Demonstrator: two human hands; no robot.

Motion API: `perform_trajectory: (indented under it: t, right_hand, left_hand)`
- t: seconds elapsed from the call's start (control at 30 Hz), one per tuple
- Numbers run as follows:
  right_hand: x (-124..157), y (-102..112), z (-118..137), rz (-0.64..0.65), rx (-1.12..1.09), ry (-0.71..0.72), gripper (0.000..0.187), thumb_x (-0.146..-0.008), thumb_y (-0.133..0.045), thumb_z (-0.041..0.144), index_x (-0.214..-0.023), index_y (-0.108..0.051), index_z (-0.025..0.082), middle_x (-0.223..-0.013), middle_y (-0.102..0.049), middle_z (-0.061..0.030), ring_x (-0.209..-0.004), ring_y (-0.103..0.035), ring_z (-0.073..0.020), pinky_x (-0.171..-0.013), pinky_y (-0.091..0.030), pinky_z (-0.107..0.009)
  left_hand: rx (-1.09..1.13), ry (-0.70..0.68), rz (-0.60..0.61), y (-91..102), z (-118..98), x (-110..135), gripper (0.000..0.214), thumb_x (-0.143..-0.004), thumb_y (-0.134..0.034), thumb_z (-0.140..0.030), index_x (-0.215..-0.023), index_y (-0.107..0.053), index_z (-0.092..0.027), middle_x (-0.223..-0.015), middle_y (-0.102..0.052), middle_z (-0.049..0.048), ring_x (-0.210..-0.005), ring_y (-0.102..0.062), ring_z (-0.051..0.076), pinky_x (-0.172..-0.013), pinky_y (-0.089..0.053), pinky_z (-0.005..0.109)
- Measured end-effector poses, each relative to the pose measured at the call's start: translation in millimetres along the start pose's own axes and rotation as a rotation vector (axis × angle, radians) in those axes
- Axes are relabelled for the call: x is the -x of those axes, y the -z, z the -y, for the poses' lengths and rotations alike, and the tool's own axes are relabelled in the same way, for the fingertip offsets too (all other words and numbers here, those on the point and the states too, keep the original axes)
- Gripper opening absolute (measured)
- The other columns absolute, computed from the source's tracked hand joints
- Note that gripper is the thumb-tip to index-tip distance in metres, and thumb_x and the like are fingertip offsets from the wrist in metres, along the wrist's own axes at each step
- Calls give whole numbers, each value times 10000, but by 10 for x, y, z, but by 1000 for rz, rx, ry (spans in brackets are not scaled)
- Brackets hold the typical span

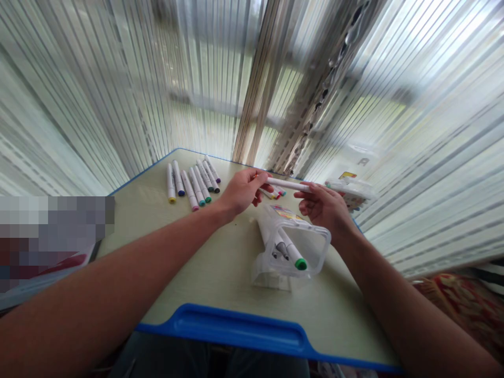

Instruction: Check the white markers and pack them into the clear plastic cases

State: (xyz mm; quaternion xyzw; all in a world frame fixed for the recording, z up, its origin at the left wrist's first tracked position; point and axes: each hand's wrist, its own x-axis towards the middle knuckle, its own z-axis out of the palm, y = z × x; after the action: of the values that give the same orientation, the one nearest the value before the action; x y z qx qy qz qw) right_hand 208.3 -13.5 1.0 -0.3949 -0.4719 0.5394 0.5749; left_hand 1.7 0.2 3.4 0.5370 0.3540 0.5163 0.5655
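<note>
A slim white marker [289, 184] is held level between my two hands, above the far part of the table. My left hand [244, 191] pinches its left end, and my right hand [325, 206] grips the right end; both ends are partly covered by fingers. Below them a clear plastic case [270, 223] lies on its side with its mouth towards me. Inside it rest a green-tipped marker [293, 251] and some grey-tipped ones [281, 249]. Several thin pens with coloured ends [279, 193] lie behind my hands, partly hidden.
Several white markers [191, 190] with coloured ends lie side by side at the table's far left. Another clear case [350, 191] stands at the right edge. The table [205, 252] has a blue rim with a pen groove [240, 326] in front. Striped curtains [205, 68] hang behind.
</note>
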Motion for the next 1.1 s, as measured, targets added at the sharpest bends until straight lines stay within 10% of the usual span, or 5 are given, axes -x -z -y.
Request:
perform_trajectory:
  t: [0.47, 1.1]
  right_hand:
    - [12, -36, 84, -19, -68, -61, 264, -910, -456, 250, -957, -682, 120, -742, -744, -95, -471, -598, -130, -432, -444, -230]
    - [19, -26, 29, 19, 67, 35, 285, -681, -827, 348, -830, -699, 141, -678, -733, -50, -431, -600, -97, -384, -414, -188]
  left_hand:
    - [95, 70, 6, 25, -2, -7, 215, -921, -480, -246, -998, -618, -101, -765, -705, 85, -449, -505, 79, -440, -405, 205]
    - [-27, -41, 57, 59, 55, -9, 257, -788, -719, -330, -912, -654, -114, -697, -688, 40, -456, -496, 56, -454, -390, 194]
